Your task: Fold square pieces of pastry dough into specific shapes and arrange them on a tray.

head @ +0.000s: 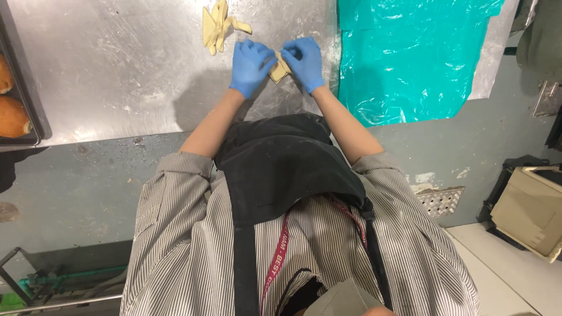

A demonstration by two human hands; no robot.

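Observation:
Both my hands wear blue gloves and meet over a steel table (117, 76). My left hand (252, 65) and my right hand (304, 61) pinch a small pale piece of dough (280, 70) between them, the fingers curled onto it. Most of that piece is hidden by the gloves. A second lump of pale dough strips (218, 26) lies on the steel just beyond my left hand, untouched. My bare forearms reach out from striped sleeves over a black apron.
A teal plastic sheet (404, 55) covers the table to the right of my hands. A dark tray (26, 88) with brown buns (12, 117) sits at the left edge. On the floor are a drain grate (442, 201) and a beige box (530, 213).

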